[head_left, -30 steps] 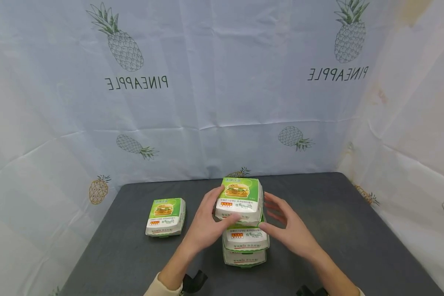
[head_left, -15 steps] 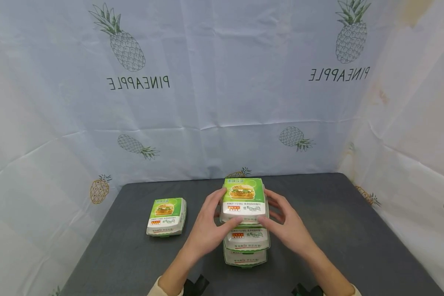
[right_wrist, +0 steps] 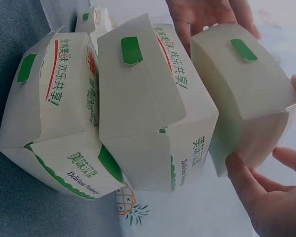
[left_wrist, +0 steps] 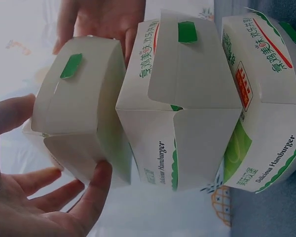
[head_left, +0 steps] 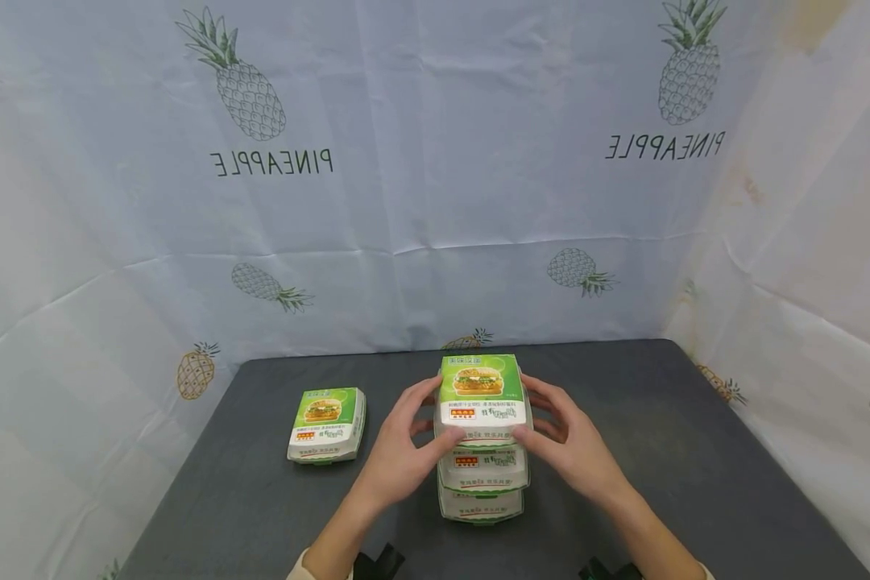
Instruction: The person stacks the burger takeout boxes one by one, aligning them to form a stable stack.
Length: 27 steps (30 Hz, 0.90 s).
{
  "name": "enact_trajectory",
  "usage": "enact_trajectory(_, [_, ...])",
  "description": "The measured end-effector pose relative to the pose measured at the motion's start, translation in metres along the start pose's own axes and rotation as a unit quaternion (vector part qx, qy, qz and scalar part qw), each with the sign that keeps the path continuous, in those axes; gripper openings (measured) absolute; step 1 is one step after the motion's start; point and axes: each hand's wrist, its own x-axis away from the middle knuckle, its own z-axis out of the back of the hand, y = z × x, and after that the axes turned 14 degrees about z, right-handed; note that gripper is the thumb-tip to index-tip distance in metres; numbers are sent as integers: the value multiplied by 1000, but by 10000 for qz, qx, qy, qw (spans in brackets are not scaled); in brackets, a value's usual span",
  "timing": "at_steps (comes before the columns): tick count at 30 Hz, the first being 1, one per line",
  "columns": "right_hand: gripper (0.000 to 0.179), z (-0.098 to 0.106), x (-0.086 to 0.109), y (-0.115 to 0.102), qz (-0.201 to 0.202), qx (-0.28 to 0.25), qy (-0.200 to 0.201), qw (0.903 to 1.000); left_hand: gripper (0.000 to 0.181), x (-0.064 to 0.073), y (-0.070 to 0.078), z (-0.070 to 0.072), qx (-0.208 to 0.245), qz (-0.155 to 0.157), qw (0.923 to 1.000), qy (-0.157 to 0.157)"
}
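Observation:
Both hands hold a green and white hamburger box (head_left: 480,395) between them, a burger picture on its lid. My left hand (head_left: 397,457) grips its left side, thumb at the front edge. On the other side, my right hand (head_left: 578,451) grips it the same way. Directly below are a second hamburger box (head_left: 484,474) and, under that, a third one (head_left: 482,507), stacked on the dark table. The left wrist view shows the held box (left_wrist: 76,103) close over the middle box (left_wrist: 182,123), fingers (left_wrist: 96,190) against its side.
Another hamburger box (head_left: 326,423) lies by itself on the dark table (head_left: 645,403), left of the stack. A white cloth (head_left: 435,161) printed with pineapples hangs behind the table and along both sides.
The top hamburger box was tilted and left of the stack's middle. It has come right, levelled out and dropped closer to the stack. The right hand has closed in on its side.

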Motion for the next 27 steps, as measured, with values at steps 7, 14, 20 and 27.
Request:
enact_trajectory(7, [60,1,4,4,28,-91,-72,9999,68,3,-4,-2,36,-2,10000,23])
enact_trajectory(14, [61,1,6,6,28,-100,-84,9999,69,6,-2,-4,96,195,9998,-6])
enact_trajectory(20, [63,1,8,7,-22,-103,-113,9999,71,7,-1,-4,21,195,9998,38])
enact_trajectory(27, [64,2,9,8,98,-69,-138,9998,70,8,-1,-5,9,114,9999,53])
